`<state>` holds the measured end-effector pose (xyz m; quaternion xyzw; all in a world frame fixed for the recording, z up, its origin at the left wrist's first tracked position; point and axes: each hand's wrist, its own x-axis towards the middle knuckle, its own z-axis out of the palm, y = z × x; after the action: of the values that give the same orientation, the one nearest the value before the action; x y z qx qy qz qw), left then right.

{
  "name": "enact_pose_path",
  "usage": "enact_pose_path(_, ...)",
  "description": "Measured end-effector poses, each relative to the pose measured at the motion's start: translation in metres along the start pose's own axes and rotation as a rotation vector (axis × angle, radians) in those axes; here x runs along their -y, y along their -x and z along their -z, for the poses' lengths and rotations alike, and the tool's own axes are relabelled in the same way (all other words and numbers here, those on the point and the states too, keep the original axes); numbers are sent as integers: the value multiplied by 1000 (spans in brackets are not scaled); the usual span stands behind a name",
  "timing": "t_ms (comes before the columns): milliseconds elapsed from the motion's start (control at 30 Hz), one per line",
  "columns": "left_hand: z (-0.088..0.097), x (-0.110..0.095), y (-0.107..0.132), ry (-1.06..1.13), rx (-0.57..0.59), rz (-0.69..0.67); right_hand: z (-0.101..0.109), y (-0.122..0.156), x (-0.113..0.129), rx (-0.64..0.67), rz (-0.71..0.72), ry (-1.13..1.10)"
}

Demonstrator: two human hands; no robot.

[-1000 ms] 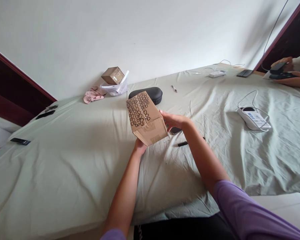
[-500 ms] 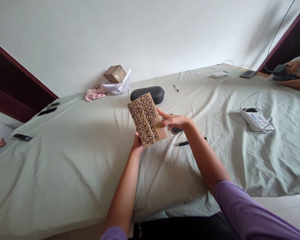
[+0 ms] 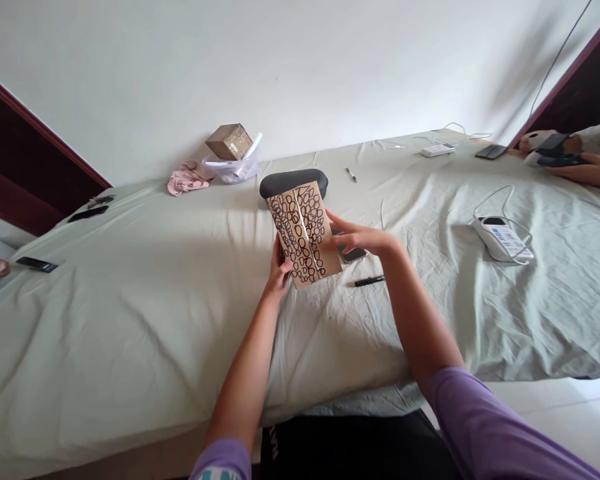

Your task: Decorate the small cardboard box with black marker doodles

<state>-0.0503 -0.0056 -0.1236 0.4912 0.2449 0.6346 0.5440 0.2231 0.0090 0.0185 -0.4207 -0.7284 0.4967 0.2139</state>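
Landmark: bed (image 3: 130, 320), covered in a creased pale green sheet, fills most of the view.
Behind bed: plain white wall (image 3: 280, 67), meeting its far edge.
Left of bed: dark red-brown wooden panel (image 3: 25, 160) with slanted trim.
Far right corner of bed: second dark wooden panel (image 3: 580, 87); a thin cable (image 3: 555, 60) hangs down the wall beside it.
Below bed, near right: pale floor (image 3: 570, 420).
Light soft and even; faint grey shadow on wall above bed's far right corner.
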Motion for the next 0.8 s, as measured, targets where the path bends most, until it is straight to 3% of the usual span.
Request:
enact_pose_path(133, -7, -3, 2, 40, -46, 45, -3, 55, -24, -225, -106, 240)
enact_pose_path(233, -13, -5, 4, 95, -70, 101, -25, 88, -59, -182, -144, 548)
enact_pose_path(400, -18, -9, 3, 123, -50, 94, -66, 94, -99, -243, -211, 925)
enact_pose_path(667, -17, -10, 2, 106, -88, 114, -75, 86, -101, -356, -180, 825)
enact_pose_path(800, -17, -10, 3, 96, -77, 118, -78, 90, -92, -365, -286, 793)
